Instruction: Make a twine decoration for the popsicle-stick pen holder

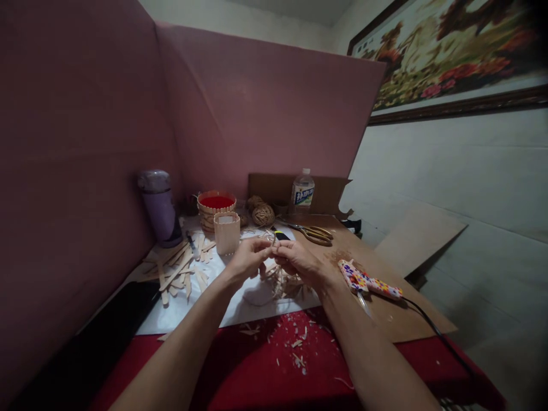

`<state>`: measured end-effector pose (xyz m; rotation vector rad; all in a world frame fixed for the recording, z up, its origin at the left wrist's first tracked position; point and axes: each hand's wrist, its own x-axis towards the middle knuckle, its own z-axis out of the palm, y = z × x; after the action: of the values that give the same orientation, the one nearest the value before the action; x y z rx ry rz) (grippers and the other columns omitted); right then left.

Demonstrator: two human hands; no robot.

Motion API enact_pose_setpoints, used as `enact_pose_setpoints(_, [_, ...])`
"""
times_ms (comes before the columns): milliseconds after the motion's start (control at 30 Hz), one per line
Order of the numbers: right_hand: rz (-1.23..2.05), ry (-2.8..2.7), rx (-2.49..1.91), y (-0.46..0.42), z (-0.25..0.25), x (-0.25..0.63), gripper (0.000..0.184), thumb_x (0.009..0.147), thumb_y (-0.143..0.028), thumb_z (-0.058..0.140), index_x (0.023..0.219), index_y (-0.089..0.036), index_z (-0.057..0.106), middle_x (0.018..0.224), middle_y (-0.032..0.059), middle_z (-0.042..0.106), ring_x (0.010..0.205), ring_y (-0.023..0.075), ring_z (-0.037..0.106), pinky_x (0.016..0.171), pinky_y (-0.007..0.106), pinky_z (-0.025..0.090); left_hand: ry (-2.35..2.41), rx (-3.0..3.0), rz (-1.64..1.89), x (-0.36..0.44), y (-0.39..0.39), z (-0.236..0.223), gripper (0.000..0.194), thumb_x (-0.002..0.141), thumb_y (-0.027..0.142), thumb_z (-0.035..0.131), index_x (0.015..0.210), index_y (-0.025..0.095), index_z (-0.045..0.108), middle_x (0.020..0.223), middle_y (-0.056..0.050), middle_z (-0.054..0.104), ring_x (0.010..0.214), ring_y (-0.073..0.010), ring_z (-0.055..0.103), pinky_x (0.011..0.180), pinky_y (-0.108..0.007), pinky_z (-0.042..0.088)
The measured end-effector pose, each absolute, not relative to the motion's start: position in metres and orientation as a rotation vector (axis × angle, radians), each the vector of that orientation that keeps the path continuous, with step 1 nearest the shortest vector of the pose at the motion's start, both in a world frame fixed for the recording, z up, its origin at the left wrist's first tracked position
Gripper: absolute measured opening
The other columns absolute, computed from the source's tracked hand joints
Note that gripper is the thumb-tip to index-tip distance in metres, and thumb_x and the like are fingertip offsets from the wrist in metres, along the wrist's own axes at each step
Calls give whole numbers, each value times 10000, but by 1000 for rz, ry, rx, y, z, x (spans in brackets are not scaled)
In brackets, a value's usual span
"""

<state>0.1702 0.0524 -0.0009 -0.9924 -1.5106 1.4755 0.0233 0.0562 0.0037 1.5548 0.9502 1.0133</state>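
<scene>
My left hand [252, 258] and my right hand [298, 261] meet over the middle of the work surface, fingertips pinched close together. Between them is a short bit of thin tan strand [274, 237] that looks like twine; the fingers hide most of it. Under my hands lies a loose tangle of tan strips and fibres [287, 285] on white paper [235, 311]. Just left of my left hand stands a small cup made of wooden craft sticks [226, 234]. Behind it is a larger stick-sided round container with a red inside [217, 202].
Loose craft sticks [177, 268] and a pen-like tool [192, 246] lie left, near a purple tumbler [160, 208]. Twine balls [262, 214], scissors [314, 234] and a bottle [303, 193] are behind. A corded glue gun [368, 282] rests on cardboard at right. Scraps litter the red cloth [257, 365].
</scene>
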Motion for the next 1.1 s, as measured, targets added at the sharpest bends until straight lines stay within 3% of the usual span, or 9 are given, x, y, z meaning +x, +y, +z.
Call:
enact_pose_setpoints(167, [1480, -1602, -975, 51, 0, 174, 179, 738, -297, 504, 633, -155, 476, 483, -73, 312, 388, 38, 205, 370, 206, 117, 876, 1568, 929, 21, 56, 2, 261, 678, 336, 612, 600, 93, 554, 437, 17, 494, 303, -43, 397, 303, -170, 262])
enact_pose_setpoints(467, [1570, -1581, -1041, 52, 3, 177, 115, 702, -235, 515, 641, -140, 490, 506, -61, 372, 385, 27, 228, 373, 198, 114, 964, 1545, 838, 17, 57, 6, 144, 707, 211, 545, 682, 77, 591, 573, -39, 607, 353, -93, 521, 294, -184, 328])
enact_pose_setpoints(633, [1498, -1628, -1127, 49, 5, 174, 117, 695, -207, 470, 593, -149, 475, 448, -72, 336, 367, 30, 214, 366, 196, 119, 1051, 1623, 806, 18, 57, 4, 140, 718, 182, 528, 607, 103, 563, 480, -9, 571, 296, -68, 453, 271, -170, 275])
enact_pose_setpoints(867, [1290, -1805, -1247, 55, 3, 173, 161, 689, -192, 435, 596, -131, 551, 541, 12, 555, 383, 52, 397, 368, 183, 256, 1026, 1577, 793, 15, 60, 0, 243, 703, 262, 587, 514, 131, 510, 344, 44, 439, 246, -34, 317, 277, -174, 146])
enact_pose_setpoints(967, [1146, -1869, -1243, 59, 1, 176, 148, 687, -220, 471, 605, -135, 561, 545, 2, 539, 425, 77, 444, 411, 199, 307, 990, 1509, 801, 13, 61, 0, 299, 667, 339, 639, 501, 132, 502, 341, 44, 428, 251, -32, 306, 292, -183, 124])
enact_pose_setpoints(1100, [877, -1941, -1196, 63, -1, 178, 167, 687, -194, 454, 538, -146, 515, 509, -29, 447, 483, 77, 393, 466, 204, 288, 924, 1445, 791, 11, 62, 0, 325, 626, 357, 670, 481, 135, 483, 339, 43, 410, 259, -31, 297, 309, -186, 115])
